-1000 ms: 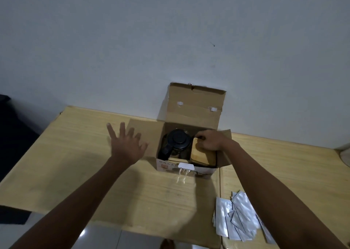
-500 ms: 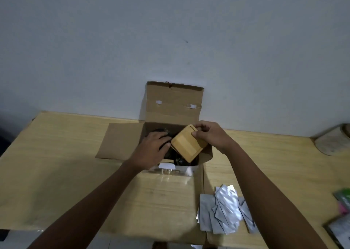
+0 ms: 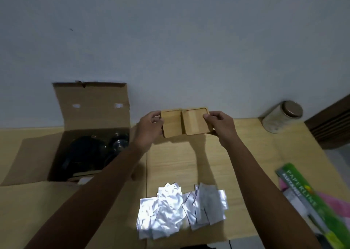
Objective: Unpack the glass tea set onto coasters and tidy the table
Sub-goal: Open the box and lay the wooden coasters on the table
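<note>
Two square wooden coasters are held side by side in the air above the table, right of the box. My left hand [image 3: 150, 128] grips the left coaster [image 3: 172, 123] and my right hand [image 3: 220, 124] grips the right coaster [image 3: 197, 121]. The open cardboard box [image 3: 91, 114] stands at the left with its lid up. Inside it sit a dark glass teapot [image 3: 85, 154] and a glass cup [image 3: 119, 144]; my left forearm hides the box's front right corner.
A pile of silver foil sachets [image 3: 180, 207] lies on the wooden table [image 3: 246, 163] near the front edge. A glass jar with a metal lid [image 3: 282, 116] stands at the back right by the wall. A green package [image 3: 312, 201] lies at the right edge.
My right hand lifted the wooden coasters out of the box and carried them right. My left hand joined, and the coasters are now split, one in each hand.
</note>
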